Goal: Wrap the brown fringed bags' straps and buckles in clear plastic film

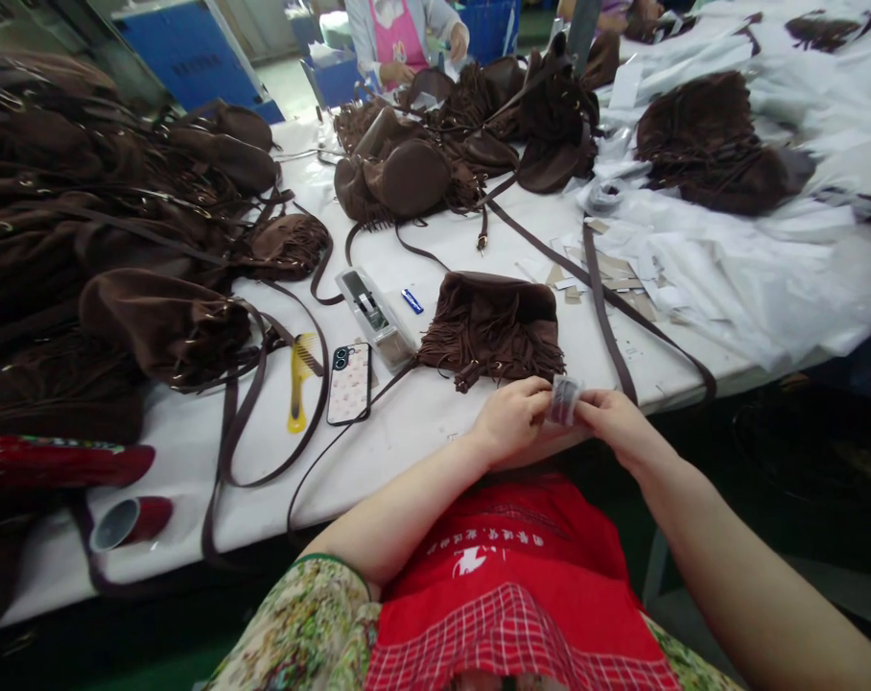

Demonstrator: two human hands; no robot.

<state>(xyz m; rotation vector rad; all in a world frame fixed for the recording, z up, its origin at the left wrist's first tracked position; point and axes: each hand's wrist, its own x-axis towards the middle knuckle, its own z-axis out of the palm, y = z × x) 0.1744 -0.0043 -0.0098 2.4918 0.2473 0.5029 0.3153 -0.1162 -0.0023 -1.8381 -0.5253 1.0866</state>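
Between my two hands is a small clear plastic packet (564,399), held near the table's front edge. My left hand (516,415) pinches its left side, and my right hand (618,422) grips the right side between thumb and fingers. What the packet contains is too blurred to make out. Just beyond my hands lies a dark brown fringed bag (494,321) with tassels at its front. A thin brown strap runs from it toward the lower left.
On the white table (392,451) lie a phone (349,384), a yellow comb (298,384), a plastic case (374,317) and a small blue packet (411,301). Brown bags (169,326) pile up at left. A red cup (134,521) lies tipped over. A co-worker (403,43) is across the table.
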